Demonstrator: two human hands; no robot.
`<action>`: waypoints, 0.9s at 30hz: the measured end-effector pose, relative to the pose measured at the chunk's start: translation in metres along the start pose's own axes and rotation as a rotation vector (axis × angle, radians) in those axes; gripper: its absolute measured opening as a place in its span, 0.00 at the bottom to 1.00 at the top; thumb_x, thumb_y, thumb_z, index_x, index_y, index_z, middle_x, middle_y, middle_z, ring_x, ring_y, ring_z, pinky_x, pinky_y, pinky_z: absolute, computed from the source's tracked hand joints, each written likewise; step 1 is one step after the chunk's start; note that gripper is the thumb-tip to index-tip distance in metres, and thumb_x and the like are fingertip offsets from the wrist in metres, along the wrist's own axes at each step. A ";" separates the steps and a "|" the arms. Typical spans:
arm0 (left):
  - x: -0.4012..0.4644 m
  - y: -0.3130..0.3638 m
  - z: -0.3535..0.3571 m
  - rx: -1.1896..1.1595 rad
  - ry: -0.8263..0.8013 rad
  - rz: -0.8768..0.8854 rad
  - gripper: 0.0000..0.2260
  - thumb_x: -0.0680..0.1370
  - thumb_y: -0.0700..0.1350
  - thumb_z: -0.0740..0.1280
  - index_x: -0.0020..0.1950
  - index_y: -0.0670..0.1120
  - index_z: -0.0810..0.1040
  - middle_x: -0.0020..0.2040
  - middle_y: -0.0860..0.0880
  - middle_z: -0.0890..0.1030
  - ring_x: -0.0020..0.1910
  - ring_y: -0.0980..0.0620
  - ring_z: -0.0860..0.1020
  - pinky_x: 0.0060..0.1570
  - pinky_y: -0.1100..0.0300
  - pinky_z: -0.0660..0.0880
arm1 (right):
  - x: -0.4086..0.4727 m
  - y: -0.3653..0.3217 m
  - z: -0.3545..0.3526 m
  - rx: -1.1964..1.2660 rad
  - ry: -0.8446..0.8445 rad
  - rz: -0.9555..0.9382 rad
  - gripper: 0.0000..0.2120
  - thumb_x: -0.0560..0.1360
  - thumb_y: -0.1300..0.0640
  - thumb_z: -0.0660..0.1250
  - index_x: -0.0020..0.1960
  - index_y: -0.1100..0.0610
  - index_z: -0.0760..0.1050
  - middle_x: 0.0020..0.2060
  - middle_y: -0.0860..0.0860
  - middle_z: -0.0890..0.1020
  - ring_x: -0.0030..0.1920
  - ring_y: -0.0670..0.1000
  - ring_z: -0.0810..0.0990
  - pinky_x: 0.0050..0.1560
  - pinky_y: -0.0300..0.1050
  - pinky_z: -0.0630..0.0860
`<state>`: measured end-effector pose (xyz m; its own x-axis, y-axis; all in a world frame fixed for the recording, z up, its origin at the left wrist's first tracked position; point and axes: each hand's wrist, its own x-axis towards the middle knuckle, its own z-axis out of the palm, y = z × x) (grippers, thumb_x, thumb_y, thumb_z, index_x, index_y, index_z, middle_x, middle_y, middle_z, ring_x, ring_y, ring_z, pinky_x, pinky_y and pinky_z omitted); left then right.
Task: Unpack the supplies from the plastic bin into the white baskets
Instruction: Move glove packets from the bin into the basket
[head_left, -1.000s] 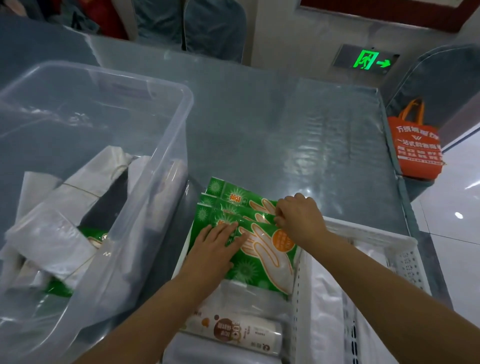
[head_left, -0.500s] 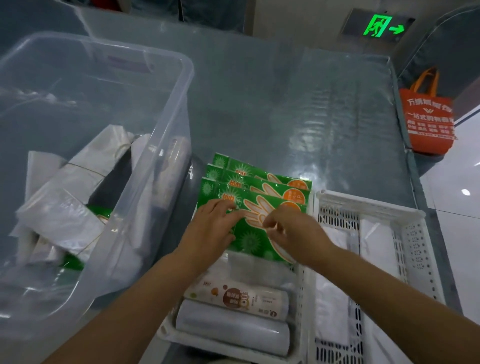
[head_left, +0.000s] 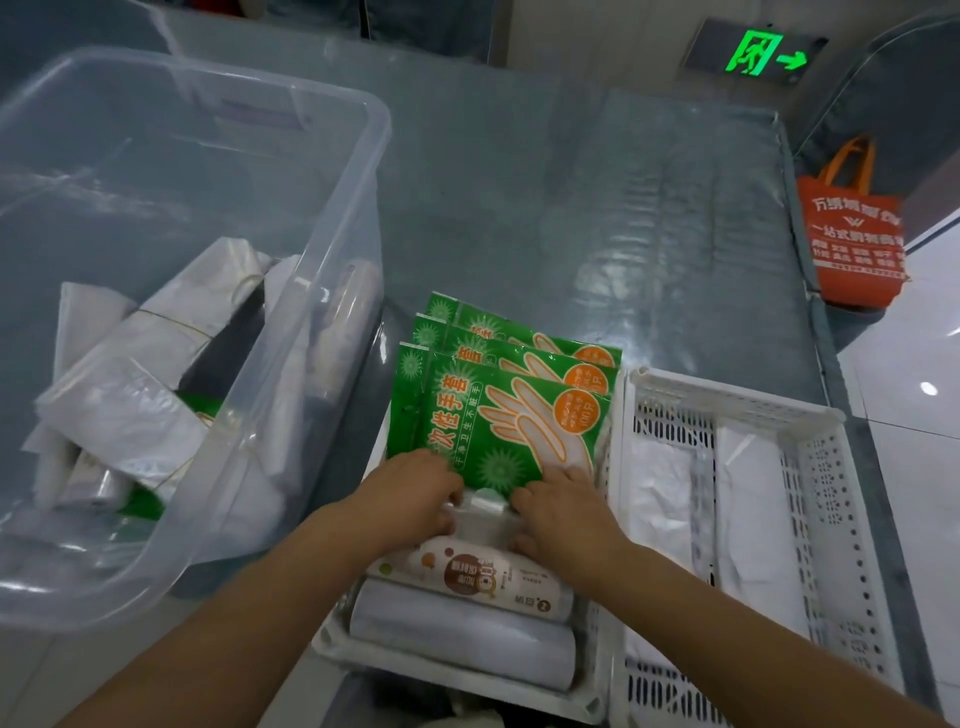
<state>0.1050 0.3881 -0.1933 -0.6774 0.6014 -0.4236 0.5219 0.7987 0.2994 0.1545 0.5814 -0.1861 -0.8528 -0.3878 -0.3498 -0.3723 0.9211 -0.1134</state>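
A clear plastic bin (head_left: 332, 218) stands at the left and holds bundled white bags (head_left: 130, 395) and a green packet. To its right sits a white basket (head_left: 467, 691) with three green packets of disposable gloves (head_left: 498, 415) stacked at its far end and two rolls (head_left: 467, 577) at the near end. My left hand (head_left: 415, 488) and my right hand (head_left: 561, 504) both press on the near edge of the top glove packet, fingers curled over a clear packet below it. A second white basket (head_left: 810, 499) at the right holds white bags.
The table (head_left: 571, 208) has a shiny grey cover; its right edge runs past the right basket. An orange tote bag (head_left: 852, 234) hangs beyond that edge. A green exit sign (head_left: 763, 52) glows on the far wall.
Both hands have slid back toward me, from the middle of the glove packets to their near edge. The packets now lie flatter in the basket.
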 end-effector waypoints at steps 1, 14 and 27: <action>0.000 0.000 0.001 0.014 0.004 0.015 0.10 0.72 0.49 0.67 0.52 0.48 0.79 0.51 0.48 0.76 0.54 0.48 0.71 0.45 0.57 0.65 | 0.000 0.000 -0.001 -0.002 -0.002 -0.006 0.13 0.72 0.47 0.62 0.51 0.53 0.77 0.48 0.51 0.82 0.52 0.54 0.73 0.57 0.51 0.64; -0.004 0.003 0.008 -0.090 0.099 -0.064 0.15 0.70 0.47 0.69 0.55 0.49 0.71 0.53 0.51 0.73 0.50 0.51 0.73 0.42 0.60 0.66 | 0.001 -0.003 -0.002 -0.008 0.007 -0.050 0.06 0.71 0.53 0.63 0.43 0.54 0.76 0.42 0.51 0.83 0.46 0.54 0.75 0.58 0.52 0.68; -0.005 0.000 -0.004 0.032 -0.026 -0.122 0.12 0.68 0.45 0.68 0.51 0.52 0.77 0.50 0.48 0.79 0.50 0.46 0.76 0.48 0.54 0.74 | -0.011 0.004 -0.002 0.153 0.048 -0.160 0.11 0.74 0.53 0.61 0.53 0.56 0.75 0.53 0.52 0.77 0.50 0.52 0.76 0.45 0.47 0.75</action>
<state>0.1066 0.3853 -0.1871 -0.7231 0.4990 -0.4777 0.4531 0.8646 0.2173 0.1618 0.5889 -0.1810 -0.8050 -0.5274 -0.2716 -0.4479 0.8406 -0.3048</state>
